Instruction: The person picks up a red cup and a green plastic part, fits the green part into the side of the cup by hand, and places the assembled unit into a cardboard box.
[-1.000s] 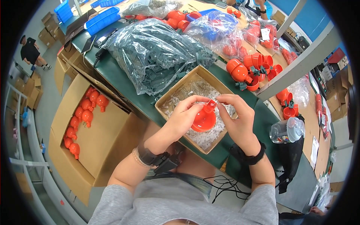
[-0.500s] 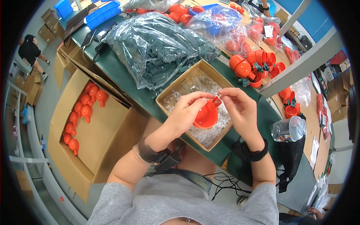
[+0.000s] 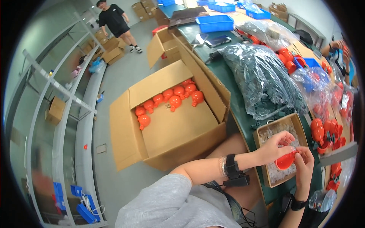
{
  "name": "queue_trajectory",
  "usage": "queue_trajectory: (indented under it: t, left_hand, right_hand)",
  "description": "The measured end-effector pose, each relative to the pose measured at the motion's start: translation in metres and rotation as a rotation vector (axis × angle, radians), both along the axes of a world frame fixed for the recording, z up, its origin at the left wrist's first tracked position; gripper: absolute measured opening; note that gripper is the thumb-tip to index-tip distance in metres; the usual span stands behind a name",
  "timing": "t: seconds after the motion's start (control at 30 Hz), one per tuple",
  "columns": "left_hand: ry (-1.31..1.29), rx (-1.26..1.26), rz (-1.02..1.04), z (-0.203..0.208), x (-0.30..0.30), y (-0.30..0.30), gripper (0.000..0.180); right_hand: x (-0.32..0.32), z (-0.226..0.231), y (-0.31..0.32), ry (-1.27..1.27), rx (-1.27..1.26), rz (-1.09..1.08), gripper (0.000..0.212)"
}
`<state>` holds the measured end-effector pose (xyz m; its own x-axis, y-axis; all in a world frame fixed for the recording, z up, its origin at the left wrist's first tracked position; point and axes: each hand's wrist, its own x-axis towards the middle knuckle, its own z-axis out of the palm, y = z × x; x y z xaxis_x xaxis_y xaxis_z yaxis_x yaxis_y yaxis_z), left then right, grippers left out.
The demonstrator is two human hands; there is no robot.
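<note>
View swung leftward: red cup and hands now at four o'clock, above the small box; open carton now central. Right hand pinches the cup's neck; left hand bent alongside, grip unclear. Cup unreleased; handling judged ongoing.

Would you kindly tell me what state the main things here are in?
Red cup: held by left hand and right hand
Large carton: flaps open, red parts inside
Small box: open-topped, white pieces inside
Clear bag: bulging, dark green parts inside
Blue tray: upright
Jar: closure unclear
</note>
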<state>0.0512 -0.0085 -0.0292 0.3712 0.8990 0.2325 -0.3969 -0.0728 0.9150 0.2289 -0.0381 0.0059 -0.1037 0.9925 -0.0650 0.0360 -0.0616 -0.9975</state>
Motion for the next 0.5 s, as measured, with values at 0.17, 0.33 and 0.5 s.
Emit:
queue_trajectory:
  t: [0.17, 0.33, 0.5]
  left_hand:
    - [-0.264, -0.193, -0.134, 0.007, -0.048, -0.001, 0.033]
    - [-0.473, -0.22, -0.087, 0.009, -0.163, -0.005, 0.055]
    - [-0.678, -0.197, 0.257, 0.011, -0.302, -0.031, 0.069]
  right_hand:
    - [0.005, -0.003, 0.001, 0.092, -0.001, -0.015, 0.009]
    - [0.002, -0.002, 0.004, 0.098, 0.032, 0.003, 0.009]
    - [0.001, -0.001, 0.002, 0.083, 0.017, -0.014, 0.008]
